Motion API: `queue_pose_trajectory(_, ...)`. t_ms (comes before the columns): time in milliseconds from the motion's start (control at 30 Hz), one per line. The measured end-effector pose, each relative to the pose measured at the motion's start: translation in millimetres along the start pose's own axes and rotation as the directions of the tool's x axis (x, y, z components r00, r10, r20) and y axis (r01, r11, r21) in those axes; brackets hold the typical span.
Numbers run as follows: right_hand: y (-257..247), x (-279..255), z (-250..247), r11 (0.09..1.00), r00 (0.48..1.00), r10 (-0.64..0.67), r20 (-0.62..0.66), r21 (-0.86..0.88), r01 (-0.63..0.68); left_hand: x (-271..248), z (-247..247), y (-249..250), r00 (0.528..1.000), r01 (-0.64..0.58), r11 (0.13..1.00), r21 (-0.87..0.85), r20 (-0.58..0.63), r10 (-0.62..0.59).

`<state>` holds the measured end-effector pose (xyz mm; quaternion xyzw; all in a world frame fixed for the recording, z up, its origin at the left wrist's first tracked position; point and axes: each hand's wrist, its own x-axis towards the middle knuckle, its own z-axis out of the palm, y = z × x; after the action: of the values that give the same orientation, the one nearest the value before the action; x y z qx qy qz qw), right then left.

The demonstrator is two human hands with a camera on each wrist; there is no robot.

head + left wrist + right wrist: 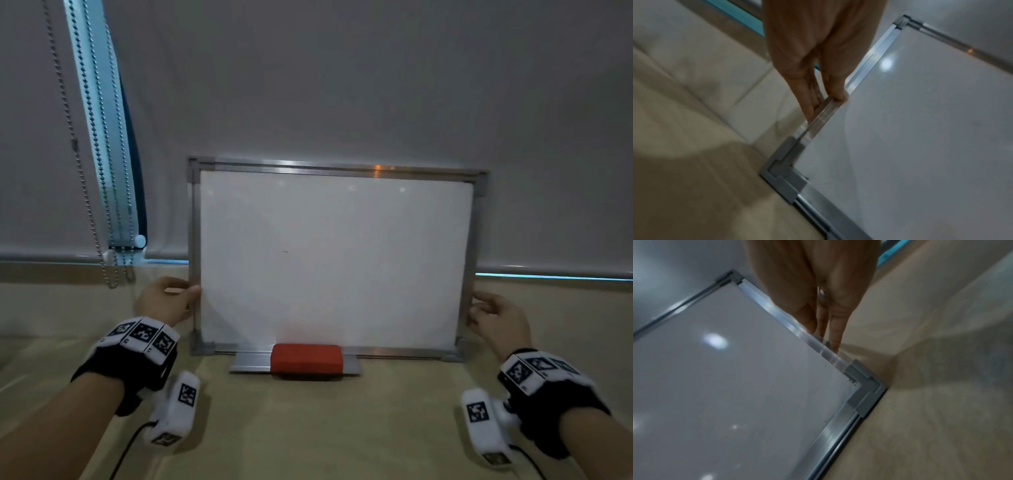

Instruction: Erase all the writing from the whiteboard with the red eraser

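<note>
A person's left hand (163, 301) and right hand (498, 317) pinch the side rails of the propped whiteboard (334, 260); a slack grip could tip it, spilling the red eraser (306, 359) off its tray (248, 364).

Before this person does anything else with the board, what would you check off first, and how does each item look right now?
1. Writing gone from whiteboard: nearly; one tiny mark remains, not ok.
2. Red eraser within reach, on the tray: ok.
3. Left hand holds the left frame edge: ok.
4. Right hand grips the right frame edge: ok.
5. A hand free for the eraser: not ok.
6. Board leaning steadily against the blind: cannot tell.
</note>
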<state>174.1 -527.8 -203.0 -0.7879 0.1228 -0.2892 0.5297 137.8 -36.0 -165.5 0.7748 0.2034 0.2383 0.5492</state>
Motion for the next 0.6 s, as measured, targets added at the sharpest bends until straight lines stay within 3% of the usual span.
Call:
queue_pose_trajectory(167,-3,-20,3,0.998,0.988,0.036,0.149,-0.056,-0.028,-4,4,0,0.998,0.005,0.991,0.130,-0.063,0.003)
queue_pose_trajectory(367,-14,-21,6,0.938,0.892,0.173,0.418,-0.347,-0.019,-34,10,10,0.987,-0.091,0.954,0.284,-0.104,0.126)
queue_pose_trajectory(433,-19,-21,4,0.923,0.863,0.221,0.455,-0.383,-0.035,-40,7,17,0.993,-0.082,0.938,0.338,-0.049,0.104)
queue_pose_trajectory(600,-59,-57,10,0.920,0.885,0.182,0.429,-0.393,0.001,-56,7,38,0.989,-0.092,0.891,0.445,0.147,0.028)
